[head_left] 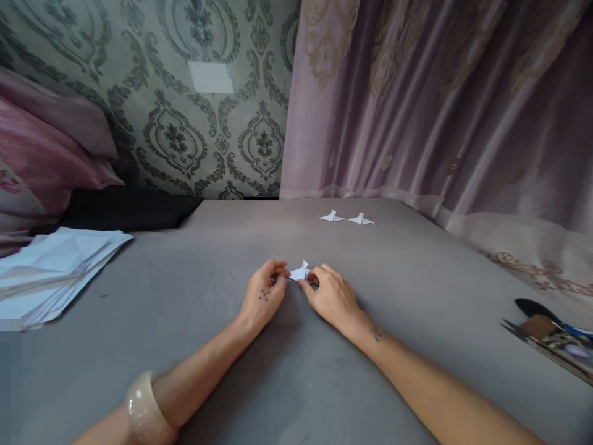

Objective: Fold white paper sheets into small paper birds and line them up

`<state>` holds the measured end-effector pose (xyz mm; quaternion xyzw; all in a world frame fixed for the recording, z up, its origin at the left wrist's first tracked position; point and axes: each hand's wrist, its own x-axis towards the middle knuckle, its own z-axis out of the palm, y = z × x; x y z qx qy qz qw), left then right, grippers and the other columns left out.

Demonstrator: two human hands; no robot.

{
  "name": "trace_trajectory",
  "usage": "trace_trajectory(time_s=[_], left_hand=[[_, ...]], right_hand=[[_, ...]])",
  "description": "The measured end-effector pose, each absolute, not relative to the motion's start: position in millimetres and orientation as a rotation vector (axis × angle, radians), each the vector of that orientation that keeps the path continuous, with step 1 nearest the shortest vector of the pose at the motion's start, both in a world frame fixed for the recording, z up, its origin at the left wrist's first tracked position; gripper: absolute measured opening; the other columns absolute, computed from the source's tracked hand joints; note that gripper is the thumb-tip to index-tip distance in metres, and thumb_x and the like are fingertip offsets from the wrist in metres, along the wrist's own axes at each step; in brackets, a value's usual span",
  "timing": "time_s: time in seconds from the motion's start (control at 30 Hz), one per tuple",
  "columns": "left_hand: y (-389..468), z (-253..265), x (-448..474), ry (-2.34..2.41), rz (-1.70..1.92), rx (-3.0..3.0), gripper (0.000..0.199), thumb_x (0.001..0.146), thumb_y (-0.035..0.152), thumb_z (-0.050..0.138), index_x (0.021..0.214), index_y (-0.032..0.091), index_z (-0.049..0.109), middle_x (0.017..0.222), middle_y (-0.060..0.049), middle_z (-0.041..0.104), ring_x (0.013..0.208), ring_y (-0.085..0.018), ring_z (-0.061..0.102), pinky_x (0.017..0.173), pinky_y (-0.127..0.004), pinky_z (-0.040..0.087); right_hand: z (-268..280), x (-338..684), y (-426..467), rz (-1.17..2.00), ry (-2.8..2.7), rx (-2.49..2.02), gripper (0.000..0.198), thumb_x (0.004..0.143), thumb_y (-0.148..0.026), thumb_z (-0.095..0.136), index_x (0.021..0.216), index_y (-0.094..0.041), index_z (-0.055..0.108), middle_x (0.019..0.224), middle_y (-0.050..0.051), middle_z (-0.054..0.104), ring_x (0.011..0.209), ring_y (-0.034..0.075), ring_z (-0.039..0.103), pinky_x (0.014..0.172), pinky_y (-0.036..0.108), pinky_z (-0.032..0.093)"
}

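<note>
A small folded white paper bird (300, 272) is held between my two hands in the middle of the view, just above the grey cloth surface (296, 395). The fingertips of my left hand (266, 287) pinch its left tip. On the other side, the thumb and fingers of my right hand (331, 293) close on its right part and hide some of it. Its upright point sticks up between the hands. Farther back lie two similar folded paper birds, one on the left (332, 216) and one on the right (361, 219).
A stack of white paper (60, 259) lies at the left, near a black cloth (130, 209) and pink bedding (50, 136). At the right edge are pointed scissors or tools (532, 337) and a dark-bladed item (536, 307). A pink curtain (417, 123) hangs behind on the right.
</note>
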<state>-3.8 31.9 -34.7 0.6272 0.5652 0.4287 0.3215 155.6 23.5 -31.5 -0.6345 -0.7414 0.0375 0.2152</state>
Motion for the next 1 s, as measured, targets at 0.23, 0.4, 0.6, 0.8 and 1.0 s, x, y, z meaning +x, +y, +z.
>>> trace_trajectory(time_s=[0.23, 0.4, 0.6, 0.8, 1.0], left_hand=[[30, -39, -5, 1.458, 1.155, 1.633, 0.029, 0.078, 0.016, 0.044, 0.102, 0.013, 0.060, 0.091, -0.008, 0.072, 0.084, -0.019, 0.066, 0.076, -0.029, 0.048], [29, -38, -6, 1.438, 1.143, 1.624, 0.029, 0.077, 0.019, 0.043, 0.100, 0.014, 0.060, 0.090, -0.009, 0.072, 0.087, -0.021, 0.067, 0.074, -0.031, 0.048], [33, -42, -5, 1.441, 1.133, 1.610, 0.030, 0.074, 0.020, 0.044, 0.098, 0.015, 0.060, 0.085, -0.007, 0.071, 0.079, -0.020, 0.066, 0.071, -0.031, 0.049], [35, -48, -4, 1.400, 1.106, 1.611, 0.029, 0.077, 0.024, 0.043, 0.100, 0.014, 0.058, 0.085, -0.008, 0.070, 0.079, -0.020, 0.066, 0.073, -0.032, 0.049], [34, -44, -3, 1.397, 1.069, 1.543, 0.033, 0.075, 0.034, 0.045, 0.098, 0.015, 0.059, 0.085, -0.010, 0.070, 0.082, -0.022, 0.067, 0.076, -0.034, 0.052]], right_hand=[[-26, 138, 27, 0.105, -2.021, -1.938, 0.018, 0.088, -0.031, 0.052, 0.088, -0.019, 0.066, 0.092, 0.007, 0.069, 0.086, 0.020, 0.065, 0.069, 0.027, 0.041], [-27, 127, 52, 0.110, -1.947, -2.044, 0.021, 0.089, -0.030, 0.050, 0.089, -0.019, 0.068, 0.094, 0.010, 0.071, 0.088, 0.021, 0.067, 0.071, 0.028, 0.043], [-23, 127, 128, 0.123, -1.751, -2.167, 0.025, 0.091, -0.028, 0.048, 0.095, -0.015, 0.069, 0.100, 0.016, 0.070, 0.094, 0.024, 0.067, 0.076, 0.030, 0.046], [-22, 118, 200, 0.154, -1.608, -2.209, 0.030, 0.092, -0.032, 0.054, 0.117, -0.015, 0.057, 0.118, 0.010, 0.059, 0.100, 0.021, 0.060, 0.084, 0.041, 0.051], [-40, 108, 228, 0.205, -1.500, -2.242, 0.033, 0.091, -0.033, 0.056, 0.119, -0.016, 0.055, 0.120, 0.010, 0.057, 0.100, 0.021, 0.060, 0.084, 0.042, 0.052]])
